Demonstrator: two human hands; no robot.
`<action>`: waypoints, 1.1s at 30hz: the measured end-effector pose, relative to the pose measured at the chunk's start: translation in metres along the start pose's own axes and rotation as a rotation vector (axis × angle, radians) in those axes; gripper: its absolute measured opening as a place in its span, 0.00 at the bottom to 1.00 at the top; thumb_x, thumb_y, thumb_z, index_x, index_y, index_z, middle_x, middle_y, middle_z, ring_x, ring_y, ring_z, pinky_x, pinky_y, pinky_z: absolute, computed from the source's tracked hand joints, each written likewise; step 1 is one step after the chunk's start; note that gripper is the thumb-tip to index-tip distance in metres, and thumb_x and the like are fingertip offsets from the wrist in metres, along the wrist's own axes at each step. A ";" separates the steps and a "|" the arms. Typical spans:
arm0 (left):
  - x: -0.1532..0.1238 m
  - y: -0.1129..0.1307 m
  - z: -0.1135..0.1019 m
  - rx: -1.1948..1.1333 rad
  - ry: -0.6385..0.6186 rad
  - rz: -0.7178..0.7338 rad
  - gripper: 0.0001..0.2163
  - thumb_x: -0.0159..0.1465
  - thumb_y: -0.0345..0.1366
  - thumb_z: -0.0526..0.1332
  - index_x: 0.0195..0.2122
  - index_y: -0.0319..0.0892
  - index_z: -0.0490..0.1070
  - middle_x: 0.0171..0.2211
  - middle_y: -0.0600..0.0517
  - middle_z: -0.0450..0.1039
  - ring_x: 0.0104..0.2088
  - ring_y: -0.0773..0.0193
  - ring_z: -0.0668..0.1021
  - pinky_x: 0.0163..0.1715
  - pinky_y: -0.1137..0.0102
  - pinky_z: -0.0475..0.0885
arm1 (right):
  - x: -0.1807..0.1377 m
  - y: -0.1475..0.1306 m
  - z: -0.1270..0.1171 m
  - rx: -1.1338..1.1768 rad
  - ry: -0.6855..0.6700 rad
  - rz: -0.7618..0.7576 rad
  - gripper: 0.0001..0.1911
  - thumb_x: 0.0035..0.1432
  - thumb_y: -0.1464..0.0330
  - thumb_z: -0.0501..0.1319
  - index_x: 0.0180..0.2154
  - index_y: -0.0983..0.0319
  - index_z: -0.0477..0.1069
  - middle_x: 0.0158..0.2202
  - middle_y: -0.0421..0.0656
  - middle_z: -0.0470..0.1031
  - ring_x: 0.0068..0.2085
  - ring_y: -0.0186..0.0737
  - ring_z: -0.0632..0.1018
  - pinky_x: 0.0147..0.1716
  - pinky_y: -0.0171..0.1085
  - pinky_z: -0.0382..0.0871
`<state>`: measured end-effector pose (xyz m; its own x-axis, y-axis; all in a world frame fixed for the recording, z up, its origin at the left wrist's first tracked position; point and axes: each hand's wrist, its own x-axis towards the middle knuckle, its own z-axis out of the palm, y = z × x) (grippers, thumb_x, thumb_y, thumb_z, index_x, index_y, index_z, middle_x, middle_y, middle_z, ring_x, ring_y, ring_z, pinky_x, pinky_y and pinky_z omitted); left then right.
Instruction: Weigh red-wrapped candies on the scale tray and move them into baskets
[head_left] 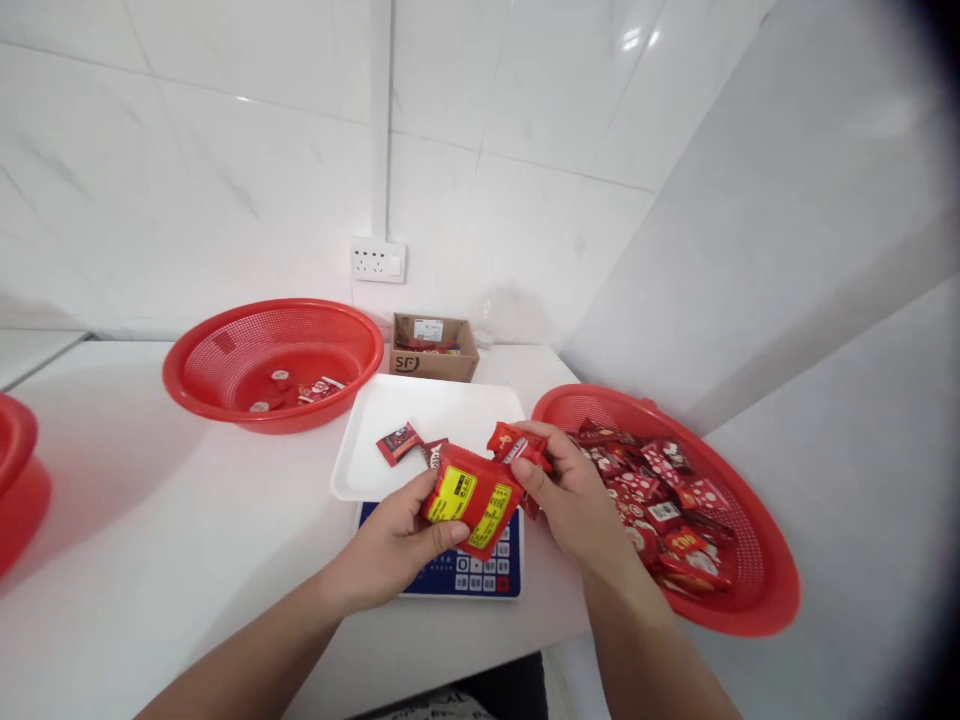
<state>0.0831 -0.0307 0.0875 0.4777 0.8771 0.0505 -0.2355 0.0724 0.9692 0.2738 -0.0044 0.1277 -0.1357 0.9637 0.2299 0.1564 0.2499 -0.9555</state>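
My left hand [401, 545] is closed on a red snack packet [474, 505] with yellow printed labels, held over the scale's keypad. Beside it, my right hand [566, 490] grips a smaller red packet [511, 440] between thumb and fingers, close to the first one. Under both hands stands a digital scale [480, 583] with a blue key panel and a white tray [360, 470]. On the tray lie a small dark red packet [399, 443] and another one [433, 452], partly hidden by the packet in my left hand.
At the right, a red basket [776, 590] holds many red packets. A red basket [180, 375] with a few packets stands back left, and part of another [19, 440] shows at the left edge. A cardboard box [433, 365] sits behind the tray by the wall.
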 end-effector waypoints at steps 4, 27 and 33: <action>-0.018 0.012 -0.018 0.151 0.216 -0.014 0.25 0.61 0.42 0.63 0.58 0.45 0.59 0.56 0.44 0.69 0.52 0.52 0.75 0.49 0.61 0.72 | -0.004 0.030 -0.001 0.173 0.093 0.067 0.19 0.56 0.56 0.64 0.47 0.55 0.70 0.42 0.43 0.78 0.40 0.41 0.79 0.40 0.39 0.73; -0.009 0.015 -0.048 1.553 0.076 0.415 0.18 0.62 0.19 0.50 0.44 0.41 0.74 0.45 0.43 0.75 0.45 0.55 0.77 0.40 0.61 0.76 | -0.026 0.048 -0.016 0.120 0.171 0.198 0.27 0.51 0.49 0.65 0.48 0.56 0.69 0.45 0.45 0.78 0.42 0.44 0.78 0.42 0.41 0.72; -0.009 0.012 -0.051 1.394 0.058 0.210 0.13 0.65 0.34 0.57 0.50 0.43 0.72 0.54 0.43 0.71 0.60 0.48 0.67 0.56 0.49 0.66 | -0.022 0.051 -0.009 0.112 0.136 0.201 0.26 0.54 0.51 0.63 0.49 0.58 0.69 0.42 0.46 0.78 0.39 0.45 0.78 0.39 0.42 0.73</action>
<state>0.0333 -0.0135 0.0862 0.4954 0.8333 0.2454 0.7382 -0.5528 0.3866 0.2932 -0.0123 0.0752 0.0214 0.9986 0.0494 0.0570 0.0481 -0.9972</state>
